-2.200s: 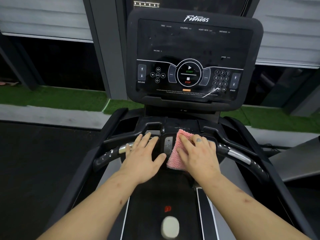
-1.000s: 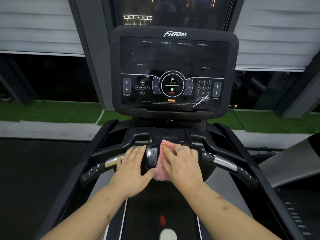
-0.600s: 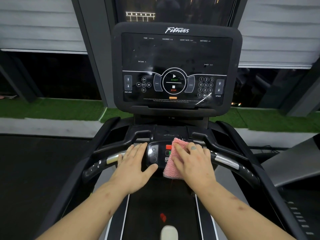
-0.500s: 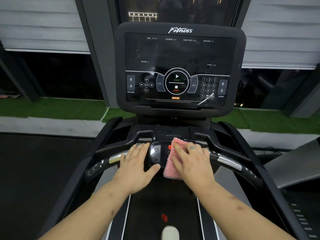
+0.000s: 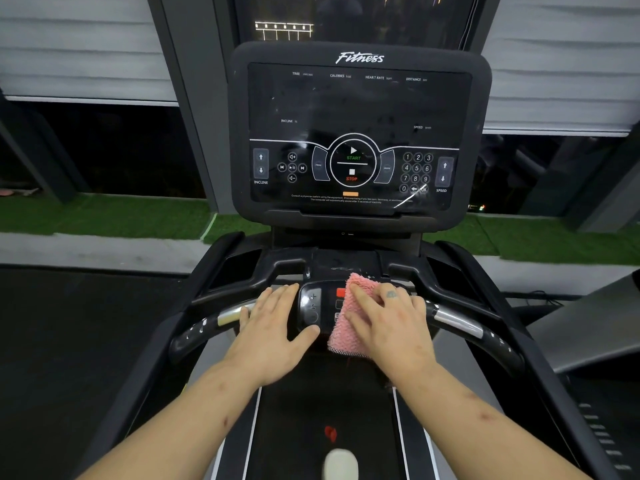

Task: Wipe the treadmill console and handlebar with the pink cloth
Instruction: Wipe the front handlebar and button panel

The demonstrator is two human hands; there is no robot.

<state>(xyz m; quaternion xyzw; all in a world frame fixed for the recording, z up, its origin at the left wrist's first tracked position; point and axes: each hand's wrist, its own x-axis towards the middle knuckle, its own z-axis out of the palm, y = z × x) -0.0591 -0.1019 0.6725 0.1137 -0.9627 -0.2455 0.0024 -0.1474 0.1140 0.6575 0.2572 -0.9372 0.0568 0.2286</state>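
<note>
Cloth [image 5: 346, 317]: spread over handlebar [image 5: 457, 323] centre panel, pressed flat under right hand [image 5: 391, 323], fingers straight, nothing gripped; left hand [image 5: 273, 330] flat on bar beside it, empty; console [image 5: 360, 133] above shows smears, likely outstanding.

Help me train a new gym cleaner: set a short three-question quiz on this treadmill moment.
1. True or false: the right hand presses the pink cloth with flat fingers.
2. Where is the left hand? A: in the air, touching nothing. B: resting on the handlebar, left of the small control pad. C: on the pink cloth.
3. Fill in: the red word on the console, under START, is ____.

Key: 1 true; 2 B; 3 STOP.
</note>
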